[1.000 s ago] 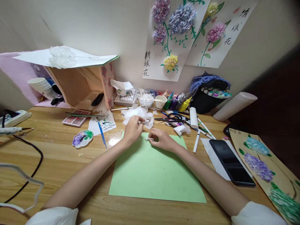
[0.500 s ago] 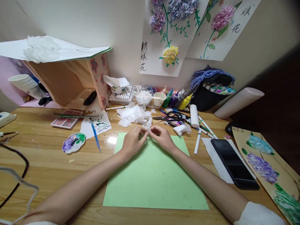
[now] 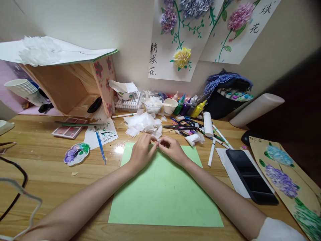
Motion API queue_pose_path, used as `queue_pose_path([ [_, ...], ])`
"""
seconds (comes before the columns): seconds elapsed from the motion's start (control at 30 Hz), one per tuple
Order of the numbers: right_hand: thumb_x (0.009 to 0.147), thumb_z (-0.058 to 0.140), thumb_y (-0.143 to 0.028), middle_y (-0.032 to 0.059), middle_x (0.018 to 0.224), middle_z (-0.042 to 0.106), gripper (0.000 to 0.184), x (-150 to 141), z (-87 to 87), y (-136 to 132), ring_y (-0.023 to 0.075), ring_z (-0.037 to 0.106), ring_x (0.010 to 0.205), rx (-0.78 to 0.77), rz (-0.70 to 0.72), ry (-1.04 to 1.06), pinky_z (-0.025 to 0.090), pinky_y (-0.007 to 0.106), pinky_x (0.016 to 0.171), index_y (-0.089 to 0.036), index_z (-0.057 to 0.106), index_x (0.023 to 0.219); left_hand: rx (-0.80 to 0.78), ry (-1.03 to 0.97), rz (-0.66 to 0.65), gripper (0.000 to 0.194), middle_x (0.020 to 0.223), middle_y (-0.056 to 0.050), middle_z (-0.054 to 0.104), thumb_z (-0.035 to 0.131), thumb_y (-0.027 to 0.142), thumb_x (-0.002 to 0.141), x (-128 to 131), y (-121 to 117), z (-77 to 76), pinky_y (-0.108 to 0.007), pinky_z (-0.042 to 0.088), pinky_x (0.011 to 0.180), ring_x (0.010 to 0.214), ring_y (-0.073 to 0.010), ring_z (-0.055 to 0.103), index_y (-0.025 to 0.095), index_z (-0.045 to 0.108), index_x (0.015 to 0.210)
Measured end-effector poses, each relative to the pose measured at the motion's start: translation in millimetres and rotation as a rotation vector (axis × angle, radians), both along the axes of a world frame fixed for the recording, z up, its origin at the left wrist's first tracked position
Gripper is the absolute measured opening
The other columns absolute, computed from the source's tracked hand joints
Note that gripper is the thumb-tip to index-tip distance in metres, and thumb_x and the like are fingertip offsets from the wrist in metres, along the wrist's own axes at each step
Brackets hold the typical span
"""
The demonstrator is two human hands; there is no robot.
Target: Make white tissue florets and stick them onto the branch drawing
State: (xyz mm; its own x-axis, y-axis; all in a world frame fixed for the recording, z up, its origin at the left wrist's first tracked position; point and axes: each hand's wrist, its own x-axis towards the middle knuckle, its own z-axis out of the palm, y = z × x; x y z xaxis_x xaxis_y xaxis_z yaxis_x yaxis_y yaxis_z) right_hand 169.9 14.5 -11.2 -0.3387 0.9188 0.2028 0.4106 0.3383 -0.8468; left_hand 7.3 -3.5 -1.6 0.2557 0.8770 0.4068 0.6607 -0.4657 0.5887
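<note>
at the far left of the frame, a stack of paper cups leans inside an opening beside a peach-coloured box, whose top bears a ruffled white flower. below it, left of centre, a flower-shaped paint palette smeared purple and green lies on the wooden table. just right of that, a blue paintbrush rests partly on a paint-marked paper.

at the centre, the left hand is narrowed to a pinch, thumb and fingertips closed on a small white paper piece. this sits in the middle of the frame, above the top part of a green sheet. behind it is a heap of white paper scraps. the right hand meets the left at the same piece, also pinched narrow on it, its shape mostly hidden by the fingers.

right of the scraps lie black-handled scissors, then a white marker. farther right, a dark smartphone lies on white paper, near a tan sheet with blue, purple and green flowers at the right edge.
</note>
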Motion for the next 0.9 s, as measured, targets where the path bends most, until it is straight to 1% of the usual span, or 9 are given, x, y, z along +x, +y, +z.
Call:
queue_pose_path([
  [0.07,0.081,0.053,-0.027,-0.001,0.066,0.052,0.014,-0.3,0.9,-0.8,0.0111,0.044,0.06,0.001,0.011,-0.005,0.035,0.023,0.055,-0.017,0.058,0.073,-0.027,-0.006,0.0,0.007,0.086,-0.004,0.056,0.047,0.026,0.086,0.2,0.9,-0.7,-0.03,0.041,0.071,0.082,-0.0169,0.052,0.019,0.05,0.087],
  [0.13,0.08,0.054,-0.028,0.0001,0.072,0.054,0.011,-0.8,1.8,-2.1,0.0115,0.047,0.062,0.011,-0.006,0.017,0.038,0.023,0.055,-0.018,0.059,0.081,-0.052,-0.047,0.007,0.007,0.085,-0.004,0.056,0.047,0.026,0.086,0.1,2.1,-0.8,-0.03,0.041,0.071,0.082,-0.0168,0.051,0.019,0.049,0.084],
  [0.23,0.076,0.06,-0.028,0.0051,0.092,0.057,0.025,-1.3,3.3,-5.0,0.013,0.053,0.071,0.085,-0.069,0.087,0.044,0.025,0.061,-0.019,0.055,0.099,-0.131,-0.191,0.029,0.008,0.082,-0.002,0.055,0.047,0.026,0.085,-0.8,4.2,0.4,-0.027,0.041,0.067,0.075,-0.0142,0.051,0.019,0.048,0.081],
  [0.3,0.074,0.063,-0.028,0.0059,0.094,0.057,0.025,-1.6,4.5,-6.8,0.0134,0.053,0.072,0.133,-0.077,0.097,0.046,0.026,0.063,-0.019,0.054,0.097,-0.218,-0.311,0.02,0.009,0.077,0.0,0.055,0.048,0.026,0.084,-1.7,5.3,1.6,-0.025,0.042,0.062,0.068,-0.0122,0.051,0.019,0.047,0.078],
  [0.37,0.075,0.062,-0.029,0.0045,0.087,0.058,0.018,-1.7,5.2,-8.0,0.0134,0.053,0.069,0.134,-0.037,0.071,0.046,0.026,0.062,-0.019,0.057,0.089,-0.297,-0.402,-0.022,0.012,0.072,0.001,0.055,0.051,0.028,0.082,-2.4,6.3,2.3,-0.024,0.042,0.06,0.064,-0.011,0.051,0.018,0.048,0.075],
  [0.5,0.079,0.058,-0.031,0.0044,0.082,0.063,0.015,-1.4,3.7,-7.0,0.0144,0.056,0.071,0.029,0.001,0.114,0.046,0.028,0.066,-0.019,0.063,0.086,-0.382,-0.513,-0.101,0.016,0.075,-0.001,0.058,0.055,0.033,0.08,-2.9,8.4,1.3,-0.025,0.045,0.064,0.07,-0.0123,0.055,0.017,0.052,0.077],
  [0.6,0.077,0.061,-0.038,0.0038,0.077,0.065,0.023,0.9,0.8,-2.0,0.0143,0.057,0.067,-0.166,-0.026,0.272,0.047,0.028,0.062,-0.018,0.065,0.087,-0.423,-0.538,-0.142,0.02,0.086,-0.005,0.062,0.052,0.036,0.082,-2.6,10.2,-1.0,-0.028,0.048,0.072,0.08,-0.0148,0.059,0.018,0.058,0.088],
  [0.73,0.072,0.064,-0.044,0.0021,0.066,0.065,0.03,6.4,0.0,5.2,0.0119,0.055,0.058,-0.383,-0.005,0.39,0.046,0.026,0.057,-0.016,0.069,0.081,-0.298,-0.439,-0.127,0.015,0.088,-0.005,0.062,0.054,0.031,0.082,-0.8,9.7,-2.4,-0.029,0.049,0.074,0.08,-0.0143,0.059,0.018,0.058,0.089],
  [0.9,0.074,0.064,-0.042,0.003,0.072,0.068,0.027,9.3,3.1,5.9,0.0109,0.055,0.062,-0.432,0.073,0.416,0.044,0.024,0.061,-0.016,0.072,0.077,-0.071,-0.264,-0.051,0.009,0.078,-0.002,0.058,0.057,0.026,0.079,0.9,4.0,0.4,-0.025,0.045,0.064,0.071,-0.0126,0.054,0.018,0.055,0.08],
])
